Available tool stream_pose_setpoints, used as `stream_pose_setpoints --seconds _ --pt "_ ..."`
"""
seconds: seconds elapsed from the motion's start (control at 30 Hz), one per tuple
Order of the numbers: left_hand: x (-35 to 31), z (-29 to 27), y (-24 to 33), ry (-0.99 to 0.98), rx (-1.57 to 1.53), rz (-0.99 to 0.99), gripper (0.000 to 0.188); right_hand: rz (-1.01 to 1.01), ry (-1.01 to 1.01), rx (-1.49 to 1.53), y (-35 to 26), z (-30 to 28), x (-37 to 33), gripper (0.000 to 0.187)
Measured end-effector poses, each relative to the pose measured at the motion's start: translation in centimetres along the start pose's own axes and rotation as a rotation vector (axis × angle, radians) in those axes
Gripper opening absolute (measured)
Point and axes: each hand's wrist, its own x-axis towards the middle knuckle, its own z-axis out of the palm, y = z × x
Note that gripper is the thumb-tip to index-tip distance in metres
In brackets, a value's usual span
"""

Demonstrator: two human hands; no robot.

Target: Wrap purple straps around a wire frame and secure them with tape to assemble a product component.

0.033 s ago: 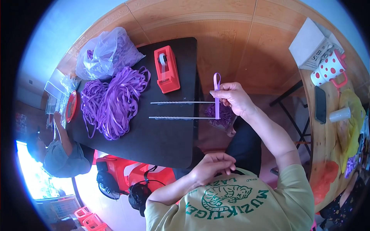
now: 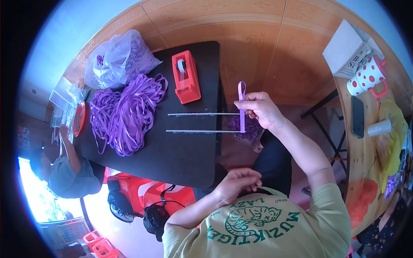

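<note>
My right hand (image 2: 260, 108) pinches a thin purple ribbon strip (image 2: 242, 115) that stands upright, with a small loop at its top. The strip crosses the ends of two thin metal rods (image 2: 201, 114) that lie side by side and stick out past the right edge of a black table (image 2: 180, 157). My left hand (image 2: 237, 182) hovers close to my chest, fingers curled in, with nothing visible in it. A red tape dispenser (image 2: 186, 77) stands on the table just beyond the rods. A big heap of purple ribbons (image 2: 127, 114) lies to the left.
A clear plastic bag of ribbons (image 2: 120, 58) sits at the table's far left corner, a small bag of purple pieces (image 2: 250, 128) below the rods. Another person (image 2: 69, 172) sits at the left by a red plate (image 2: 79, 118). A wooden table on the right bears a dotted mug (image 2: 368, 77), phone (image 2: 357, 116) and cup (image 2: 380, 127).
The fingers of my left hand have curled in a little near my chest. My right hand and the ribbon strip have not moved.
</note>
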Motion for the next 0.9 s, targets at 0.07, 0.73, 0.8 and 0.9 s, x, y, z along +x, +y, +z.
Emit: stream_pose_setpoints --seconds 0.07,0.73,0.8,0.9 --pt "2.0 -1.5 -1.0 0.128 0.104 0.084 0.019 0.019 0.016 0.019 0.6 -0.5 0.6 0.013" --pt "11.6 -2.1 5.0 0.484 0.144 0.955 0.025 0.078 -0.065 -0.008 0.7 -2.0 2.5 0.013" --pt "11.9 -1.9 5.5 0.513 0.171 1.055 0.028 0.123 -0.053 -0.006 1.1 -2.4 2.6 0.013" --pt "12.3 -2.5 5.9 0.425 0.17 1.137 0.032 0.239 0.001 0.0 2.3 -2.9 2.9 0.013"
